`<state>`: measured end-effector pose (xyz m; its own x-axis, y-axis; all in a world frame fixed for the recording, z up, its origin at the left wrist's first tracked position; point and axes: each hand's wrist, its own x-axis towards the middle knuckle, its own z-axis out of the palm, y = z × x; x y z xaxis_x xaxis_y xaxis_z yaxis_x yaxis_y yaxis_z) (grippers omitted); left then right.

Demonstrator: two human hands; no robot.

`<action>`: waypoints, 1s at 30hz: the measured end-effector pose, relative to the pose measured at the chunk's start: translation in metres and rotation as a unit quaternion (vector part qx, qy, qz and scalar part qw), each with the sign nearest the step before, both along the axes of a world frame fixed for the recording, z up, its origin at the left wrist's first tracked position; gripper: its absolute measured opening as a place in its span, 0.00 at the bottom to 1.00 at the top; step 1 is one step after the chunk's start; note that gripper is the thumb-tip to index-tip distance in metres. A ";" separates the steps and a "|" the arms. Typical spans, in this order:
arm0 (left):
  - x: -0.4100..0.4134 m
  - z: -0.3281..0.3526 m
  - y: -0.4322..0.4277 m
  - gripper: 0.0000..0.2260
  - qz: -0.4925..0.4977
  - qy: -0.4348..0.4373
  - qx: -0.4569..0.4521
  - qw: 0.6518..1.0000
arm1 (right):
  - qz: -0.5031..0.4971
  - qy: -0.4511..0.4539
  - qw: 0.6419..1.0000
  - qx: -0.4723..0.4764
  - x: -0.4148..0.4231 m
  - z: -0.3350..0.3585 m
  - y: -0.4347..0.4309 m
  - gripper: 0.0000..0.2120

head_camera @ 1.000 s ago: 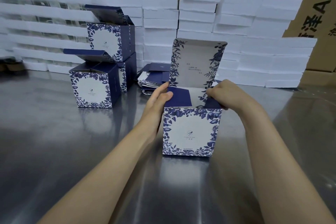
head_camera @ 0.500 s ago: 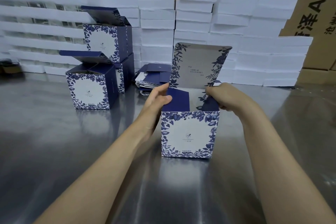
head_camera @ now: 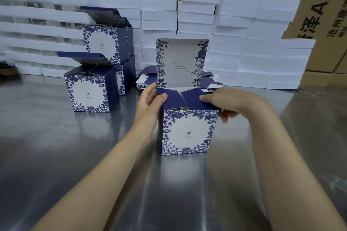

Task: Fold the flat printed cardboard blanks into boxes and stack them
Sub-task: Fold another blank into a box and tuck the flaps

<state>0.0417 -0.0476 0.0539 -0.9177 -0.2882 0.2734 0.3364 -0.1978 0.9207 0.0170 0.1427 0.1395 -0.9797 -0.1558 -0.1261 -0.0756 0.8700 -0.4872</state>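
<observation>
Brushed steel table (head_camera: 56, 155) fills the near ground, with stacked white foam slabs (head_camera: 244, 56) walling off its far edge and brown printed cartons (head_camera: 319, 5) rising behind them at the right. At far left stand the folded boxes: one blue floral box (head_camera: 88, 92) sits on the table with its lid half raised, and just beyond it to the right an upper box (head_camera: 102, 41) is stacked on a lower box (head_camera: 127, 73), its lid also raised. Right of that stack, a loose pile of flat blanks (head_camera: 144, 80) lies on the table against the foam, partly hidden. Near centre, the left hand (head_camera: 150, 103) grips the upper left corner of the box (head_camera: 187, 133) being worked on, thumb pressed down on the dark blue left flap (head_camera: 171, 97) and fingers lying along the outside wall. This box stands upright on the table, floral front panel facing near, its lid (head_camera: 181, 62) standing vertical at the far edge. Both side flaps are folded inward, meeting near the middle of the opening. The right hand (head_camera: 229, 103) grips the upper right corner, a fingertip pressing the right flap (head_camera: 195, 99) and the remaining fingers curled round the right wall.
</observation>
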 end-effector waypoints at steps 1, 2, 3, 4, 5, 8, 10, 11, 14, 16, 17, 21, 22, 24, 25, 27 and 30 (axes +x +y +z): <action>0.001 0.000 0.000 0.17 0.000 -0.003 0.003 1.000 | 0.007 -0.002 1.000 0.012 0.002 0.002 0.001 0.20; 0.001 0.001 0.000 0.17 0.000 -0.006 0.005 1.000 | 0.013 0.000 1.000 0.023 0.003 0.003 0.001 0.19; 0.002 0.002 0.001 0.18 0.002 -0.011 0.006 1.000 | 0.019 0.004 0.999 0.032 0.004 0.003 0.002 0.19; 0.004 0.002 0.003 0.18 0.003 -0.018 0.008 1.000 | 0.023 0.011 0.999 0.037 0.005 0.003 0.001 0.18; 0.005 0.003 0.005 0.19 0.000 -0.027 0.009 1.000 | 0.022 0.022 0.999 0.037 0.004 0.002 0.000 0.16; 0.008 0.002 0.013 0.16 -0.036 -0.052 -0.013 0.998 | 0.006 0.055 0.998 0.039 -0.001 -0.001 -0.002 0.15; 0.007 0.000 0.017 0.16 -0.066 -0.063 -0.036 0.995 | -0.003 0.056 0.998 0.040 -0.005 0.000 0.001 0.17; 0.006 -0.001 0.018 0.16 -0.075 -0.065 -0.042 0.994 | -0.001 0.048 0.998 0.035 -0.006 0.001 0.004 0.17; 0.006 -0.002 0.017 0.17 -0.097 -0.051 -0.061 0.992 | 0.005 0.020 1.000 -0.015 -0.007 0.004 0.018 0.22; 0.004 0.002 0.013 0.22 -0.096 -0.065 -0.055 0.992 | -0.004 0.004 0.996 -0.085 -0.008 0.003 0.023 0.24; 0.001 0.006 0.010 0.24 -0.081 -0.081 -0.048 0.992 | -0.004 0.002 0.993 -0.118 -0.009 0.001 0.025 0.24; 0.002 0.016 -0.001 0.27 -0.032 -0.127 -0.099 0.986 | 0.049 -0.003 0.972 -0.232 -0.013 -0.004 0.022 0.19; 0.005 0.016 -0.003 0.29 -0.019 -0.129 -0.115 0.985 | 0.065 -0.009 0.964 -0.257 -0.013 -0.004 0.020 0.17; 0.011 0.012 -0.006 0.30 0.011 -0.112 -0.158 0.981 | 0.081 -0.004 0.957 -0.277 -0.013 -0.004 0.016 0.13; 0.012 0.011 -0.007 0.28 0.029 -0.097 -0.183 0.978 | 0.080 0.005 0.957 -0.280 -0.013 -0.004 0.014 0.11; 0.013 0.010 -0.008 0.23 0.061 -0.072 -0.207 0.974 | 0.072 0.014 0.955 -0.287 -0.014 -0.003 0.012 0.09; 0.011 0.010 -0.006 0.24 0.032 -0.062 -0.207 0.976 | 0.034 -0.001 0.951 -0.308 -0.014 -0.001 0.015 0.17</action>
<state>0.0525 -0.0537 0.0637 -0.9350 -0.2344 0.2661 0.2165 0.2168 0.9519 0.0027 0.1577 0.1389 -0.9645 -0.2641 0.0078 -0.1203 0.4129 -0.9028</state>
